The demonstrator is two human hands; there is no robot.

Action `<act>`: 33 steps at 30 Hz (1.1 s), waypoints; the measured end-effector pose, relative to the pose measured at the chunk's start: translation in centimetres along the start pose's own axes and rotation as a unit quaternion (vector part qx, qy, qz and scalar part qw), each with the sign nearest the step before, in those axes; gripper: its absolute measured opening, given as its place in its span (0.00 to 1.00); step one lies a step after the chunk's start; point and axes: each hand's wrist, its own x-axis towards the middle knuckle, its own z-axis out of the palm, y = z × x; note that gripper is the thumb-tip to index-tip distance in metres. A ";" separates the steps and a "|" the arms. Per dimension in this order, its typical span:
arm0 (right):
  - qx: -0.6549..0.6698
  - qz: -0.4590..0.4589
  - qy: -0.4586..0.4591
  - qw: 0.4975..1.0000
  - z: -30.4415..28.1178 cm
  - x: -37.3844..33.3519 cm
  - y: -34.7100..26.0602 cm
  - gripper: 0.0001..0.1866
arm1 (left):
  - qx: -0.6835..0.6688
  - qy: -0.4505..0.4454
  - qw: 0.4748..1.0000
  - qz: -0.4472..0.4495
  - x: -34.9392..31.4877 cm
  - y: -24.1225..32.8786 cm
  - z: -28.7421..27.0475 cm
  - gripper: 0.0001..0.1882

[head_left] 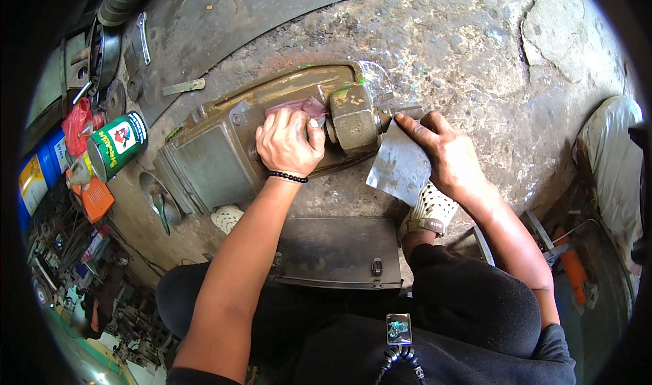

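A heavy olive-brown metal machine part (212,166) with a box-like body lies on the concrete floor in front of me. My left hand (291,142) is closed on a dull red cloth (309,106) over the middle of the part; what its fingers wrap round is hidden. To its right stands a thick metal block (352,120) with a short shaft end sticking out. My right hand (445,150) grips a bent grey sheet (399,164), thumb and fingers at its upper edge beside that shaft end. Whether the sheet is abrasive paper or thin metal I cannot tell.
Left of the part are a green can (119,146), a metal bowl (160,198) with a green-handled tool, a flat metal strip (183,86) and a wrench (143,38). A large metal sheet (272,14) lies beyond. A dark metal box (336,249) sits before my knees.
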 end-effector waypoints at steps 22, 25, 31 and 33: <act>-0.158 -0.044 -0.053 0.985 -1.8 1.9 -4.3 0.30 | -0.007 0.023 1.000 0.001 -0.2 -0.4 0.7 0.10; -0.191 -0.049 -0.059 0.979 -1.2 2.9 -4.4 0.31 | -0.006 0.019 1.000 -0.002 -0.2 -0.3 0.6 0.10; -0.168 -0.129 0.020 0.977 -0.5 3.8 -2.0 0.19 | -0.037 0.032 0.999 -0.008 -0.1 -0.2 0.3 0.12; -0.162 -0.147 0.049 0.975 -0.1 3.1 -1.6 0.22 | -0.045 0.033 0.998 -0.009 -0.1 -0.2 0.2 0.12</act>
